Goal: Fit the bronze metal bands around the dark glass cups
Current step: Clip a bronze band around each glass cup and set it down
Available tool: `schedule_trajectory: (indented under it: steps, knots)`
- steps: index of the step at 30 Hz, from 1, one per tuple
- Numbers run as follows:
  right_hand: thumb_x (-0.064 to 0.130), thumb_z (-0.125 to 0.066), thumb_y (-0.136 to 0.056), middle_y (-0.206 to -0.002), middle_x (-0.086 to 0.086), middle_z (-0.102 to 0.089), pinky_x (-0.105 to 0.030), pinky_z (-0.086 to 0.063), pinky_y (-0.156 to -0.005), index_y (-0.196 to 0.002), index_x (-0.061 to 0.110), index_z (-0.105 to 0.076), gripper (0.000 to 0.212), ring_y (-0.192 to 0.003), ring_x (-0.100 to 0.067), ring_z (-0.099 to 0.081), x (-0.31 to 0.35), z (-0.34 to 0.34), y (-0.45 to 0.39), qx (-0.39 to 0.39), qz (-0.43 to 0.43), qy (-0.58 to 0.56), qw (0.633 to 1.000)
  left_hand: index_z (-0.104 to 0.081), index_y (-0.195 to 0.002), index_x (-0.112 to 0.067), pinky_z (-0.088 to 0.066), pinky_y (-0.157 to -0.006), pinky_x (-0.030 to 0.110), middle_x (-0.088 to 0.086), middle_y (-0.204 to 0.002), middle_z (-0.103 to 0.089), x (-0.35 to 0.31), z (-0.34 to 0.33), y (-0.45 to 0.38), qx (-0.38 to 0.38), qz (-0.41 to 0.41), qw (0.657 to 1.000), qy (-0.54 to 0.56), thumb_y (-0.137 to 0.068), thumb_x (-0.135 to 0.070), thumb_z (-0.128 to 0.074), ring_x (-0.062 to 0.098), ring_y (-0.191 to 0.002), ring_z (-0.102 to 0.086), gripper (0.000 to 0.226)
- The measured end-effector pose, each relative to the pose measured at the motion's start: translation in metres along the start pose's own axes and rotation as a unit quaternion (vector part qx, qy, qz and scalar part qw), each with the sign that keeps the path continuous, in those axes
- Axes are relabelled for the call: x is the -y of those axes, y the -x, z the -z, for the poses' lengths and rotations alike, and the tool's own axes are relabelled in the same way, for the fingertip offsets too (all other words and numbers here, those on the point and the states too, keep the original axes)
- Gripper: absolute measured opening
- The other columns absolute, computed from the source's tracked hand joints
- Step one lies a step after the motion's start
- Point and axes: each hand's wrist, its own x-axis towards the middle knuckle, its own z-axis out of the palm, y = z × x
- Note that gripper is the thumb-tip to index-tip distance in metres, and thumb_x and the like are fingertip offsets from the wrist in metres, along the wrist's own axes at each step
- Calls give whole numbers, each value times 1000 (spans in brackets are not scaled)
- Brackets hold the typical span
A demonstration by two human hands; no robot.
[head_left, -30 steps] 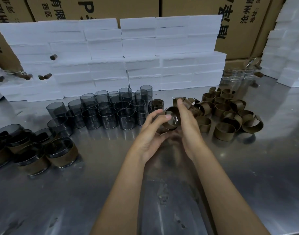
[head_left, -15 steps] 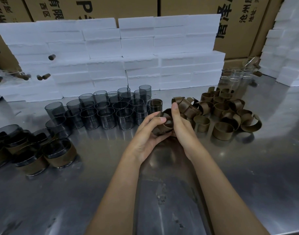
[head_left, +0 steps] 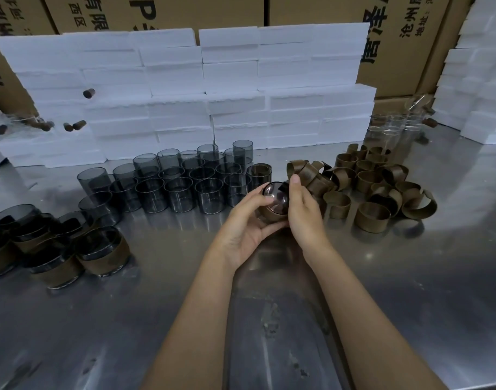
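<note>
two hands (head_left: 248, 235) (head_left: 304, 218) above steel table (head_left: 381, 305).

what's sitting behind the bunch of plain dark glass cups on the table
Behind the dark cups stands a wall of stacked white foam blocks, with cardboard boxes above and behind it. The foam hides the lower part of the boxes.

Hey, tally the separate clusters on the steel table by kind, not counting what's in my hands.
Banded dark cups cluster: 1
Bare dark glass cups cluster: 1
Loose bronze bands pile: 1
Clear glasses cluster: 1
Total: 4
</note>
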Motion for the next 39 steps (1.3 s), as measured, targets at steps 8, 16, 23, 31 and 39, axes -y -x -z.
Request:
schedule_trajectory:
  steps: [8,16,23,31,39]
  knots:
    - [31,-52,-104,-83,15,-70,-12,-47,-72,-96,21,-68,20,-83,6,-65,1,-12,3,14,-7,-67,998,-66,-123,3,-56,-98,44,28,-123,-69,-1,-4,-7,-178,-41,983,-28,-104,-24,-56,33,-106,-68,35]
    - [36,-66,-91,-75,-10,-64,-35,-53,-75,-60,17,-54,38,-68,-22,-63,8,1,7,-16,-172,-236,956,-69,-96,-8,-55,-86,40,17,-90,-66,12,-20,-5,-177,-30,978,-103,-97,-38,-66,29,-86,-64,30]
    - [24,-72,-90,-49,6,-59,-24,-52,-53,-40,23,-61,51,-46,-11,-61,5,-8,7,-9,-139,-222,965,-53,-46,-24,-49,-48,21,-2,-51,-54,18,-15,-8,-208,-67,971,-97,-91,-33,-73,13,-47,-58,50]
    - [28,-75,-89,-45,6,-52,-23,-48,-49,-41,23,-55,53,-41,-9,-55,9,-5,10,7,-139,-199,970,-48,-47,-24,-44,-55,27,-1,-55,-43,17,-16,-7,-188,-76,975,-94,-90,-33,-74,14,-51,-48,51]
    - [33,-74,-90,-64,-13,-61,-30,-51,-66,-68,10,-69,32,-65,-22,-61,18,0,9,-43,-114,-200,972,-65,-57,-23,-51,-61,21,0,-67,-65,14,-18,-5,-134,-86,972,-171,-87,-47,-75,16,-68,-65,39]
